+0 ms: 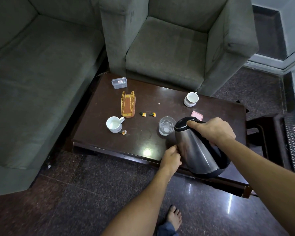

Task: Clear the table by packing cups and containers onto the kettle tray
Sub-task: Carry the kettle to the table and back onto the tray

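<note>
The right grip [211, 132] is wrapped round the handle of the steel kettle [194, 150], which tilts over the worktop's [134, 133] near right edge, beside a glass [166, 126]. The left grip [170, 158] curls at the kettle's side; I cannot tell if it holds anything. The far box [119, 83] has a red label and the mug [113, 124] dark print, both unreadable.

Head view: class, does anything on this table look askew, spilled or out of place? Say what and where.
The kettle leans steeply toward the glass, gripped by the right hand at the near edge of the table. Three small orange packets lie scattered between the white mug and glass.
</note>
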Demonstrator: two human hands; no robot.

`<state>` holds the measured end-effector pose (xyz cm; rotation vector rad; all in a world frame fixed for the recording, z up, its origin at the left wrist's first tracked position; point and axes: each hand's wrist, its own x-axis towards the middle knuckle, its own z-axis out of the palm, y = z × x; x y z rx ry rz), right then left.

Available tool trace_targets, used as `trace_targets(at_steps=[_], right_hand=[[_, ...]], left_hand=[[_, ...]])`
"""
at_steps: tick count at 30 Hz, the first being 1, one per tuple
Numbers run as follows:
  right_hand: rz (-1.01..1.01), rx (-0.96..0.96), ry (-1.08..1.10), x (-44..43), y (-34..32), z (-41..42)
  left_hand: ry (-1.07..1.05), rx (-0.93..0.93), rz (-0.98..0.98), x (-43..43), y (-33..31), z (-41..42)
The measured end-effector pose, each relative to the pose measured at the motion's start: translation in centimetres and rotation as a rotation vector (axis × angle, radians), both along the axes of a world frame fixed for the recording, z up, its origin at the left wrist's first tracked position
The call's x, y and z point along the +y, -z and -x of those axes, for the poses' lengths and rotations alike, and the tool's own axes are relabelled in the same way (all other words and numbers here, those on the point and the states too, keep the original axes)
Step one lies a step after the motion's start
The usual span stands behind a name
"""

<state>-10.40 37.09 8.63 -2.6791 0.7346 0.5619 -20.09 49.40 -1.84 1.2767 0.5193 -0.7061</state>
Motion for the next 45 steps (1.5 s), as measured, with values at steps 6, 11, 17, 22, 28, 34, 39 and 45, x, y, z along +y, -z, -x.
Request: trace_targets(at_steps=[6,11,17,22,28,34,39,45], right_hand=[[-0.005,0.004,0.004,0.1,0.0,0.0],[-0.007,-0.004,0.002,0.3,-0.1,-0.1],[-0.013,-0.001,0.0,0.4,-0.2,-0.1],[-0.018,-0.005,-0.011,0.5,-0.4,-0.2],[-0.007,-0.003,-0.012,0.5,-0.5,-0.2],[0.001,-0.002,-0.015,0.7,-0.5,-0.2],[-0.003,0.003,-0.021,0.6,-0.6,-0.2],[0.008,0.001,-0.025,0.4,-0.5,-0.2]], left_hand=[[-0.008,0.006,-0.012,0.0,0.1,0.0],[-0.015,0.015,0.005,0.1,0.2,0.0],[-0.025,0.023,0.004,0.2,0.7,-0.2],[-0.02,0.023,0.021,0.2,0.5,-0.3],[-0.013,0.009,0.012,0.2,-0.2,-0.2],[-0.004,0.014,-0.005,0.4,-0.1,-0.3],[-0.002,0.012,-0.008,0.4,-0.3,-0.3],[0.002,0.007,-0.006,0.2,-0.4,-0.2]])
